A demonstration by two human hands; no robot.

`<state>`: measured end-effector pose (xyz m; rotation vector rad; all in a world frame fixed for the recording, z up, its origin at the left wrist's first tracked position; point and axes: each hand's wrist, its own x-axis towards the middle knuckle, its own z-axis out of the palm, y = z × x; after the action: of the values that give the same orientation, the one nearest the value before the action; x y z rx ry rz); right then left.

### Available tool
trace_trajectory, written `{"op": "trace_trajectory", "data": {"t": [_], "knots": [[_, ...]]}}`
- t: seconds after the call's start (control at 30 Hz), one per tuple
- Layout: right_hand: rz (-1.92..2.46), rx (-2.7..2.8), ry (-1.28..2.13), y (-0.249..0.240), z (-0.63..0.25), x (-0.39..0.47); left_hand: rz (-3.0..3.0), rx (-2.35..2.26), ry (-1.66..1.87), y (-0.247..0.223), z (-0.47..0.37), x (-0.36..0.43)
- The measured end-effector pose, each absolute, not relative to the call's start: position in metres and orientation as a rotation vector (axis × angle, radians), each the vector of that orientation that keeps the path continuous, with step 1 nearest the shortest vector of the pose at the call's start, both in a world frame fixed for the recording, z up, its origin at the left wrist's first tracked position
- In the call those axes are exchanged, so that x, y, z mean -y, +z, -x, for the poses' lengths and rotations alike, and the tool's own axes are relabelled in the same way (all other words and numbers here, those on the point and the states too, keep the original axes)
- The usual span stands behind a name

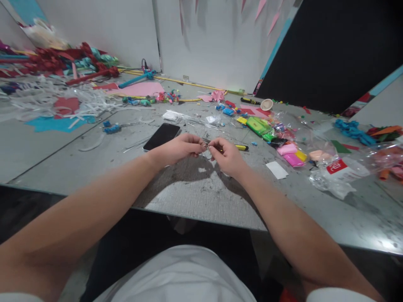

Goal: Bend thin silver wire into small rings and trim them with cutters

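Both hands meet over the middle of the table, fingertips almost touching. My left hand (185, 144) is closed in a pinch, thumb against fingers. My right hand (224, 154) pinches from the other side. Between the fingertips is something tiny and thin, maybe wire-like, too small to make out. Just behind my left hand lies a black smartphone (163, 136) on the table. A yellow and black utility knife (242, 147) pokes out from behind my right hand. Thin wires (135, 144) lie left of the phone.
Bright clay packets (258, 126) and a crumpled plastic bottle (343, 168) lie to the right. A white paper piece (277, 170) rests near my right forearm. White paper strips (40, 98) and red paper flowers (50, 61) heap at the left. A pale wall (210, 46) stands behind.
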<state>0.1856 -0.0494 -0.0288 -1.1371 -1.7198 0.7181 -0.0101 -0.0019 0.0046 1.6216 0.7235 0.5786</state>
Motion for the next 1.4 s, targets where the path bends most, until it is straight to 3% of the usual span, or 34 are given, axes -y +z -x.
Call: {"op": "trace_trajectory", "data": {"t": [0.63,0.93,1.27,1.4], "knots": [[1.123,1.573,0.493,-0.040,-0.184,0.045,-1.597,-0.714,0.662,0.011,0.007,0.008],[1.213,1.607,0.044,-0.040,-0.173,0.057,-1.389,-0.806,0.863,-0.007,-0.007,0.014],[1.262,1.588,0.430,-0.033,-0.167,0.060,-1.525,-0.993,0.875,-0.015,-0.002,0.032],[1.287,1.672,0.430,-0.035,-0.168,0.066,-1.496,-1.008,0.796,-0.021,0.005,0.033]]}}
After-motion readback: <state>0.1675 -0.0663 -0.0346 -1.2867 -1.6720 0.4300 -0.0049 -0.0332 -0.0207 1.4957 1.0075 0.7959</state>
